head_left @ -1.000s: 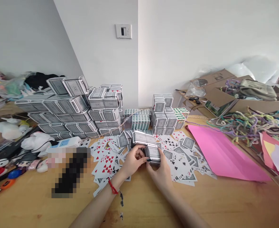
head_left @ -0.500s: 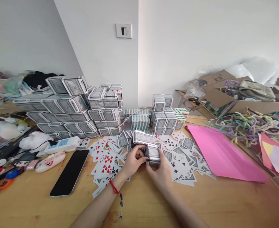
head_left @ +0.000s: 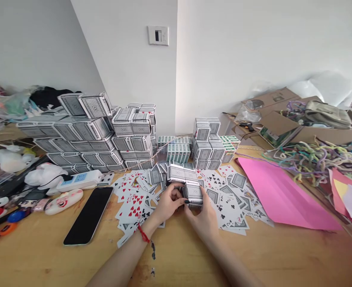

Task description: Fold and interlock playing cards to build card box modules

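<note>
Between my hands is a block of joined boxes folded from playing cards (head_left: pixel 193 192), grey patterned backs facing out. My left hand (head_left: pixel 170 202) has its fingers curled against the block's left front side. My right hand (head_left: pixel 204 213) grips its right side, thumb at the lower front edge close to the left fingertips. Loose playing cards (head_left: pixel 135 204) lie spread on the table under and around the block, some face up, some face down.
Stacked card boxes (head_left: pixel 74 135) rise at the left, with a smaller stack (head_left: pixel 207 145) right of centre. Green card packs (head_left: pixel 178 152) stand between. A phone (head_left: pixel 88 215), a power strip (head_left: pixel 83 180), pink paper (head_left: pixel 280 195) and tangled yarn (head_left: pixel 310 157) lie around.
The view has shifted very slightly. Both hands keep the same hold on the card-box block, with almost no movement.
</note>
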### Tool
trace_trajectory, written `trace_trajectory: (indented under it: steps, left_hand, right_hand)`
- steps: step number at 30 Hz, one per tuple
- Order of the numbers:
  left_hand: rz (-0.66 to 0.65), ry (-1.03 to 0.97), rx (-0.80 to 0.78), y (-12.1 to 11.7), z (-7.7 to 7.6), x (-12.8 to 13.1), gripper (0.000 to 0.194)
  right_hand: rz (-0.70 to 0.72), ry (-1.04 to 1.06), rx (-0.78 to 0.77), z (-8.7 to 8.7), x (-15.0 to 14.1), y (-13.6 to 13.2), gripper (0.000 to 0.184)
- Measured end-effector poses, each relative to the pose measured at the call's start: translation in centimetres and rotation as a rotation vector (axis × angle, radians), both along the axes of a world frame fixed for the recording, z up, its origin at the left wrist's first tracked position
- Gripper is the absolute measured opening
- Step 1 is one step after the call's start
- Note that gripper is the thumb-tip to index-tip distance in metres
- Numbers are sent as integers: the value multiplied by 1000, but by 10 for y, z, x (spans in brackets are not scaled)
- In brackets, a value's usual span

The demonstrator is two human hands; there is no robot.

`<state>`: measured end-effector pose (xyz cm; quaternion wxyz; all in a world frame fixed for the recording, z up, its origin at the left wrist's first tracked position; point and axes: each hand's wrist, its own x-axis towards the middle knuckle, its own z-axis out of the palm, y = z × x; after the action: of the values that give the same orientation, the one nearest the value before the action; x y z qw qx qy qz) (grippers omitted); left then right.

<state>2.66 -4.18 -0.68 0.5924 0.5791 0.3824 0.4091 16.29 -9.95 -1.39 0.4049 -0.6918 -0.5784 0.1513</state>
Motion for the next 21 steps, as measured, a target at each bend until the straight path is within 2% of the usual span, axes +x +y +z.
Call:
trace_trajectory:
  steps: [6,15,18,21]
  left_hand:
    - [-13,40,20,-1,1,-5,45]
    - [17,298,180,-6,8,-15,44]
    - [65,425,262,-10,9,-16,42]
    - [90,519,337,-13,8,-17,44]
  right_hand:
    - [13,18,-23,4,0,-1,72]
    - [53,62,-16,3,0,-1,71]
    - [112,55,18,3,3,-1,74]
    - [236,37,45,5,11,1,77]
